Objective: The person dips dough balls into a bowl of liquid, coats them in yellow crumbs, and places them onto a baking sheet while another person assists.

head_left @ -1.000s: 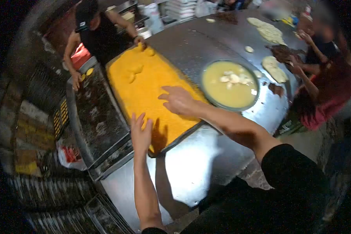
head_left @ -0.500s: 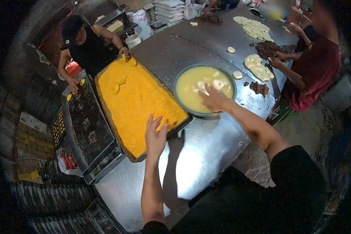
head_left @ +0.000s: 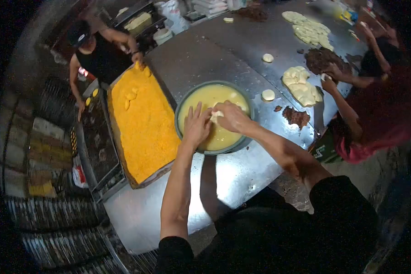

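Note:
A round basin (head_left: 249,102) of pale yellow liquid stands on the metal table. Over it, my left hand (head_left: 197,124) and my right hand (head_left: 233,118) meet, their fingertips closed on a pale dough piece (head_left: 216,116) between them. Another pale piece floats near the basin's far side. Left of the basin lies a tray (head_left: 139,185) filled with orange-yellow crumbs (head_left: 146,132), with several coated pieces (head_left: 131,97) toward its far end.
A person (head_left: 102,59) reaches to the tray's far corner beside a dark baking pan (head_left: 96,141). Another person (head_left: 374,109) works at the right, near a dough mound (head_left: 301,86) and brown filling (head_left: 324,60). Small dough rounds (head_left: 268,95) lie beyond the basin.
My left hand has moved from above the crumb tray to the basin and joined my right hand at a dough piece. The view has shifted, and the basin appears further left and lower.

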`<state>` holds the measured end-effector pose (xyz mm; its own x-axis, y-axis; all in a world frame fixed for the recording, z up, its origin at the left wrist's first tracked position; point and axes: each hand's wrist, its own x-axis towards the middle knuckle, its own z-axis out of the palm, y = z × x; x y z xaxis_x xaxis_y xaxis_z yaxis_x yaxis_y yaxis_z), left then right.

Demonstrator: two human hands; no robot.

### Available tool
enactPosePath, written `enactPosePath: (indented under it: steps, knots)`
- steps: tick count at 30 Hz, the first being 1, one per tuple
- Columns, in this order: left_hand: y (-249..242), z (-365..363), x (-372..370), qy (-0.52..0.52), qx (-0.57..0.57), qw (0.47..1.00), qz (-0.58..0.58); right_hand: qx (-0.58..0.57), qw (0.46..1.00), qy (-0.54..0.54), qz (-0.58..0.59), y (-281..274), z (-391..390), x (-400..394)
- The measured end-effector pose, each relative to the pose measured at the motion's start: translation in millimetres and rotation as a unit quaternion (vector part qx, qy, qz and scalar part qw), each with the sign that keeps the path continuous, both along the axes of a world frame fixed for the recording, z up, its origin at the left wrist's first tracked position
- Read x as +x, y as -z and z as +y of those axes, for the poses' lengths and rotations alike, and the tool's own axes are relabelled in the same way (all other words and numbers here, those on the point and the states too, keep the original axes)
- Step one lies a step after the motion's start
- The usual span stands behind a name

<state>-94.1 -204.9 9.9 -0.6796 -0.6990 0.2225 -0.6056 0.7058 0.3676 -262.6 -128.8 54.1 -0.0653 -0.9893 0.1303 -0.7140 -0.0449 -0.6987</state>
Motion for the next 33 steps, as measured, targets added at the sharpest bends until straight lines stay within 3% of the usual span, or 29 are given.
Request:
enactPosePath:
  steps: [1,3,11,14,16,17,19,20,22,26,28,31,33]
  knots:
    - [-8,2,-3,-0.016,0.001,1.0,-0.005,0.001,1.0,-0.016,-0.005,8,-2,-5]
    - [-21,7,-7,-0.052,0.005,0.991,-0.125,-0.022,0.996,-0.009,0.081,18,-5,-13]
    - [-3,5,5,-0.131,0.037,0.975,-0.175,-0.016,0.958,-0.108,0.265,25,-5,-20]
    - [-7,3,11,-0.12,0.071,0.976,-0.167,0.06,0.977,-0.089,0.186,1,-20,-29]
    - [-4,3,10,-0.149,0.158,0.976,0.013,0.03,0.983,-0.007,0.182,-10,-32,-39]
    - [-2,2,9,-0.151,0.158,0.976,0.014,0.029,0.983,-0.01,0.183,-8,-39,-43]
    - [-1,-7,4,-0.201,0.176,0.963,0.035,0.148,0.977,-0.028,0.151,8,-55,-47]
    - [-3,-12,1,-0.202,0.174,0.963,0.038,0.146,0.977,-0.03,0.154,18,-61,-46]
    - [-5,-16,-5,-0.222,0.299,0.924,0.087,0.188,0.977,-0.022,0.103,31,-65,-40]
    - [31,-41,-6,-0.223,0.323,0.915,0.097,0.242,0.968,-0.041,0.055,36,-70,-44]
    - [25,-43,-5,-0.174,0.449,0.865,0.141,0.256,0.961,-0.073,-0.076,49,-76,-49]
    - [1,-32,-13,-0.265,0.484,0.818,0.164,0.262,0.952,-0.076,-0.137,51,-75,-46]
    - [3,-34,-12,-0.223,0.528,0.792,0.212,0.287,0.936,-0.071,-0.193,35,-71,-37]
